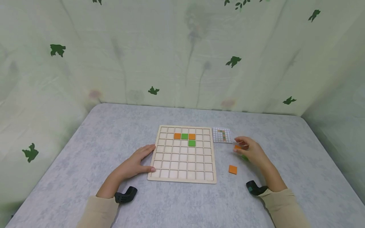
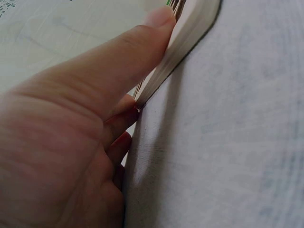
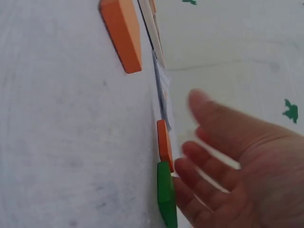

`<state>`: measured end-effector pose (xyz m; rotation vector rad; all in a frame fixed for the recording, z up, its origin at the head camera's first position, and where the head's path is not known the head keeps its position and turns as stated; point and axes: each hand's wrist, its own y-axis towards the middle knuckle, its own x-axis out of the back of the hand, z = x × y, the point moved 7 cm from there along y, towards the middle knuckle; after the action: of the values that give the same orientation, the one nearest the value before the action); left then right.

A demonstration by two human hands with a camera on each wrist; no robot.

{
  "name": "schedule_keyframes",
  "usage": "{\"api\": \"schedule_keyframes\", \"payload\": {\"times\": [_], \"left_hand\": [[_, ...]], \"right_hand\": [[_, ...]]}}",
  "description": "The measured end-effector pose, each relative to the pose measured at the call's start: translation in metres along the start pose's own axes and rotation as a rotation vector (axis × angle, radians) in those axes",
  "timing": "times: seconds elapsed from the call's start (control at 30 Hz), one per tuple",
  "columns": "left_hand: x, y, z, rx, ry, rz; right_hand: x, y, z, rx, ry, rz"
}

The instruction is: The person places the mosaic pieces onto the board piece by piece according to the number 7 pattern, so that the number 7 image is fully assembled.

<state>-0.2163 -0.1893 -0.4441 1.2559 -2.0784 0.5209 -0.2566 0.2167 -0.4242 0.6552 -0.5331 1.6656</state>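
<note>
A wooden grid board [image 1: 183, 165] lies flat on the table. Set in its upper squares are an orange tile [image 1: 177, 136], a green tile [image 1: 184, 136] and another orange tile [image 1: 192, 136] in a row, with a green tile [image 1: 192, 143] below the right one. My left hand [image 1: 135, 164] rests at the board's left edge, thumb on the rim near the lower corner. Over an orange tile [image 3: 164, 142] and a green tile [image 3: 166, 192] hovers my right hand [image 1: 253, 152], fingers loosely bent, nothing between them. In the head view it partly hides both.
A small card [image 1: 217, 139] printed with a coloured grid pattern lies by the board's upper right corner. One loose orange tile [image 1: 233, 169] sits right of the board. Behind the table hangs a pale curtain [image 1: 171, 63] with green leaf shapes.
</note>
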Motion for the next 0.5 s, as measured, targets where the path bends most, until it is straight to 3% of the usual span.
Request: {"api": "schedule_keyframes", "payload": {"times": [0.13,0.5], "left_hand": [[0.0,0.0,-0.0004,0.0,0.0,0.002],[0.0012,-0.0008,-0.0032,0.009,-0.006,0.003]], "right_hand": [[-0.0008,-0.0002,-0.0092,-0.021,-0.049,0.022],[-0.0004,0.0012,-0.0102,0.004,-0.078,-0.024]]}}
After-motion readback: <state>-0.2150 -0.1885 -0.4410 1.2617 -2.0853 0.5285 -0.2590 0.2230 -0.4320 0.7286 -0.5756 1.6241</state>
